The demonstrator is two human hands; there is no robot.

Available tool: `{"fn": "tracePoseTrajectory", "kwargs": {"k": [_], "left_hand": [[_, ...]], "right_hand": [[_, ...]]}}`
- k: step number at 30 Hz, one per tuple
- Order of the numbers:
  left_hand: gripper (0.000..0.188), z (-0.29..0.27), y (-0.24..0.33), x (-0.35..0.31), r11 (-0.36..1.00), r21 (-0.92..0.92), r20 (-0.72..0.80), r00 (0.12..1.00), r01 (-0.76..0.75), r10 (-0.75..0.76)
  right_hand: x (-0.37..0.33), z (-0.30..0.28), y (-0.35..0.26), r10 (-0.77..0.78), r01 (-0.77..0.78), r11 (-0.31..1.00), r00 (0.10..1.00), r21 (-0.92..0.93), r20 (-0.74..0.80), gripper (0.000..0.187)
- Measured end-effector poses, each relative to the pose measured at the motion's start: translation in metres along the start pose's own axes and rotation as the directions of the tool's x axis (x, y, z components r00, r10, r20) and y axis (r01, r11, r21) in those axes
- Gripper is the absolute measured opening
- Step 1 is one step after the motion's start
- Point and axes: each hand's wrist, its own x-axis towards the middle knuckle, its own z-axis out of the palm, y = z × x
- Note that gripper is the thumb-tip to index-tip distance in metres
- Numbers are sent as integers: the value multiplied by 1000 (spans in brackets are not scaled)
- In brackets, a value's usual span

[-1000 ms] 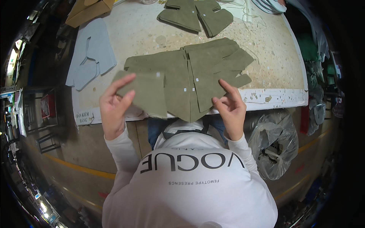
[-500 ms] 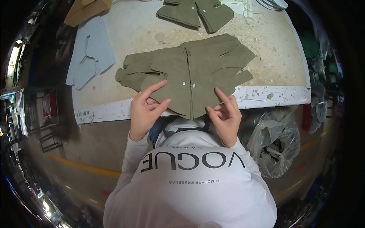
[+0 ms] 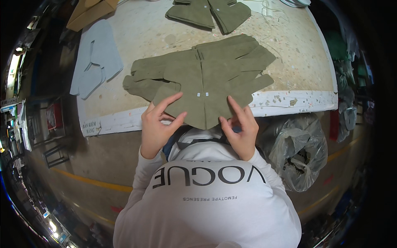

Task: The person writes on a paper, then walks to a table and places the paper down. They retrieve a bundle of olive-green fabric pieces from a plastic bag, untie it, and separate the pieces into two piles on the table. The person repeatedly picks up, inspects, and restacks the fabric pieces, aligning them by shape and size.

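Note:
Two olive-green cut panels of suede-like material lie side by side at the table's near edge, their lower ends hanging over it. My left hand (image 3: 159, 127) grips the outer edge of the left panel (image 3: 190, 87), thumb and forefinger on top, the other fingers partly hidden. On the other side, my right hand (image 3: 242, 129) holds the right panel (image 3: 217, 87) the same way. The panels' straight inner edges meet along most of their length, and a small white tag sits on each near the seam. More olive-green pieces with finger-like strips spread out beneath and beyond.
The worn pale table (image 3: 153, 41) has a white front edge. Farther back lies another olive-green stack (image 3: 190, 16). Light grey pieces (image 3: 97, 58) and a cardboard box (image 3: 91, 12) are at the left. A clear plastic bag (image 3: 300, 153) with dark scraps stands right of me, below the table.
The gap between the two panels has narrowed, and their white tags are closer together. My right hand has shifted slightly left with its panel; my left hand has barely moved.

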Motion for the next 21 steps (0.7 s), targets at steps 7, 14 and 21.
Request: {"fn": "tracePoseTrajectory", "kwargs": {"k": [7, 14, 21], "left_hand": [[42, -42, 1, 7, 957, -51, -105, 951, 286, -290], [45, -43, 16, 15, 953, -223, 35, 979, 204, -201], [58, 31, 35, 35, 954, -273, 367, 930, 125, -17]], "right_hand": [[10, -20, -3, -410, 476, 824, 875, -307, 258, 48], [25, -18, -2, -403, 428, 897, 894, -108, 196, 41], [10, -14, -13, -404, 404, 913, 915, -57, 11, 42]]}}
